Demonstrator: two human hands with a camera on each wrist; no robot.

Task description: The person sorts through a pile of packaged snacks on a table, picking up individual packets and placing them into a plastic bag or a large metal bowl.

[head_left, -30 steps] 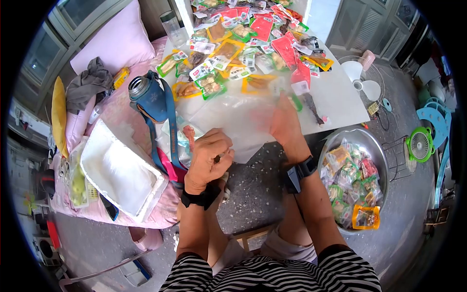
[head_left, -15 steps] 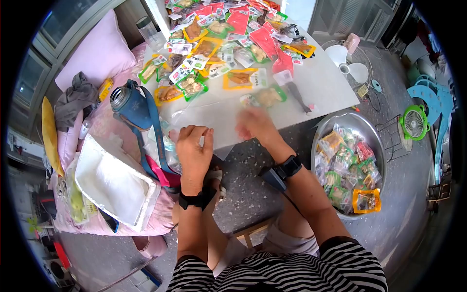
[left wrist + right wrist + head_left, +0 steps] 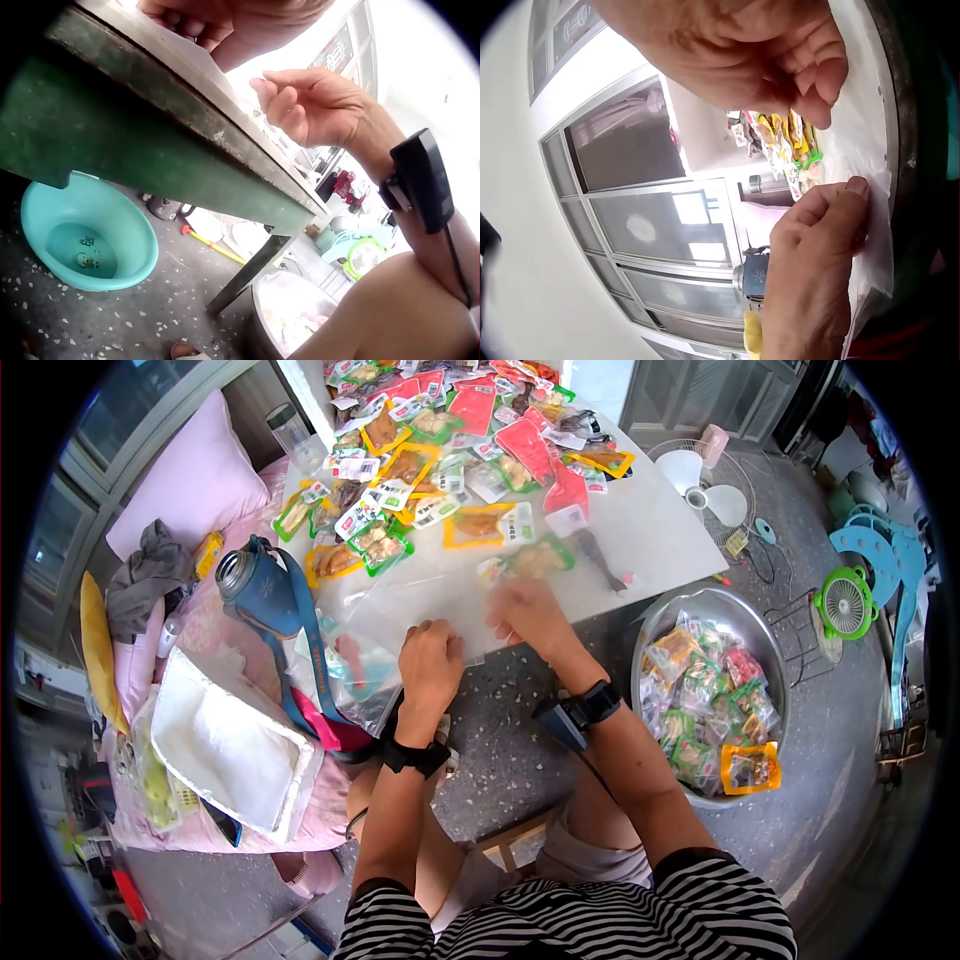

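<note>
My left hand point(image 3: 428, 668) pinches the edge of a clear plastic bag point(image 3: 385, 605) at the table's near edge; the right wrist view shows its thumb and finger on the film point(image 3: 874, 259). Just to the right, my right hand point(image 3: 535, 620) is blurred above the table edge, its fingers loosely bent with nothing visible in them. In the left wrist view the right hand point(image 3: 319, 109) is apart from the left hand point(image 3: 251, 26). Beyond the hands, a green-edged packet point(image 3: 540, 558) and a yellow-edged packet point(image 3: 480, 525) lie on the white table point(image 3: 660, 550).
Many colourful packets point(image 3: 410, 460) are heaped at the table's back. A metal basin point(image 3: 783, 690) of packets stands on the floor at right. On the bed at left are a blue bottle point(image 3: 262, 600) and a white foam box point(image 3: 225, 750). A turquoise basin point(image 3: 139, 244) sits below the table.
My right hand has drawn back from over the bag, uncovering more of the green-edged packet. My left hand shifted left, then back right, with the bag's film spread again beside it.
</note>
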